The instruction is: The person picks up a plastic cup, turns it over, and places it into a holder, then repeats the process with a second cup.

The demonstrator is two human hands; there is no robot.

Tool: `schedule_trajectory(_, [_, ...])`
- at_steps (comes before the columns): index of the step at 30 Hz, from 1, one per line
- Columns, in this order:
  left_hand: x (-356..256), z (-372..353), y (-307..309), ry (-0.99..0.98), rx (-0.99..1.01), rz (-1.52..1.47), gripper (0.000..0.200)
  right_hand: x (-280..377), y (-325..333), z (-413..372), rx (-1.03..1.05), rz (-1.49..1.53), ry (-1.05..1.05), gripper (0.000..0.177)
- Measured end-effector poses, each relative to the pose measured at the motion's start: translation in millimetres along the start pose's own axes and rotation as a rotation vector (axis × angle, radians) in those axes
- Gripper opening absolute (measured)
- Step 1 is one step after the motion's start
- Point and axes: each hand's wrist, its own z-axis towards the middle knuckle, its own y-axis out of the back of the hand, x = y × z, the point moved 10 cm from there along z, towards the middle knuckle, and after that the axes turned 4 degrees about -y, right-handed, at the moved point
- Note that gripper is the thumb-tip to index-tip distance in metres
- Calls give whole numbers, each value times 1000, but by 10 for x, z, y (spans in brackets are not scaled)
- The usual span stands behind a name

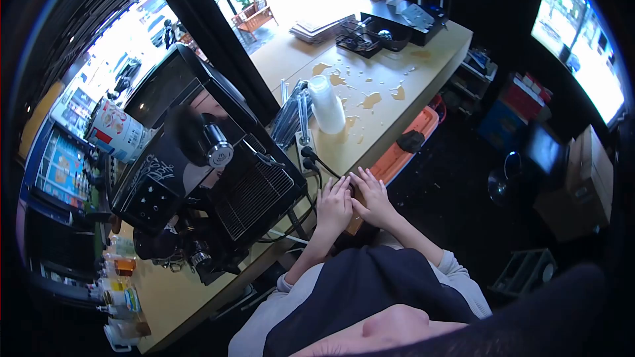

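Note:
My left hand [335, 206] lies flat at the edge of the wooden counter [377, 135], its fingers stretched forward. Beside it, my right hand [373, 199] rests the same way with fingers slightly spread, and the two hands nearly touch. Neither holds anything. Just ahead of my left hand, black plugs [309, 153] with cables stand in a power strip. Further on is a tall stack of white cups [327, 109], next to clear-wrapped straws [289, 119]. A black espresso machine [205, 165] with a drip grate stands to the left.
Brown liquid puddles [370, 100] spread over the counter. At its far end are black trays [390, 32] and stacked papers [321, 28]. An orange bin [413, 139] sits below the counter's right edge. Bottles [122, 266] line the left end; cardboard boxes [579, 185] stand right.

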Motion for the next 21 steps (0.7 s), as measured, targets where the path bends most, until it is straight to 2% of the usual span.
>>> schedule_trajectory(11, [345, 961, 92, 189, -85, 22, 44, -110, 317, 1204, 37, 73, 199, 64])
schedule_trajectory(14, [510, 1194, 71, 280, -100, 93, 44, -109, 676, 1556, -143, 136, 317, 64])
schedule_trajectory(17, [653, 1354, 121, 351, -160, 106, 44, -84, 867, 1930, -168, 270, 344, 64])
schedule_trajectory(21, [760, 1466, 155, 517, -132, 169, 45, 75, 962, 2382, -195, 376, 465, 75])
